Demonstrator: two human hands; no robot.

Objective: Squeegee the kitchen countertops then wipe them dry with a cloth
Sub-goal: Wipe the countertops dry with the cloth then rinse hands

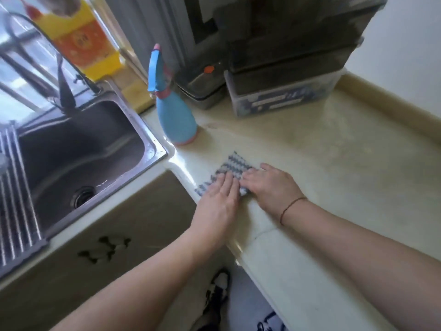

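Now our fingers lie straight and close together, both palms pressing flat on the cloth (235, 167). Our left hand (220, 199) covers its near corner, our right hand (272, 187) its right side. We see a small blue-and-white striped cloth, lying by the countertop's (346, 163) rounded front edge, near the sink (148, 130). Just beyond it stands a blue spray bottle (174, 115). To our right the pale counter runs open toward a raised back lip, with a plastic box (281, 101) behind.

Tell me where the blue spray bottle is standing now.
In the head view, the blue spray bottle stands upright on the countertop, just right of the sink and beyond the striped cloth.
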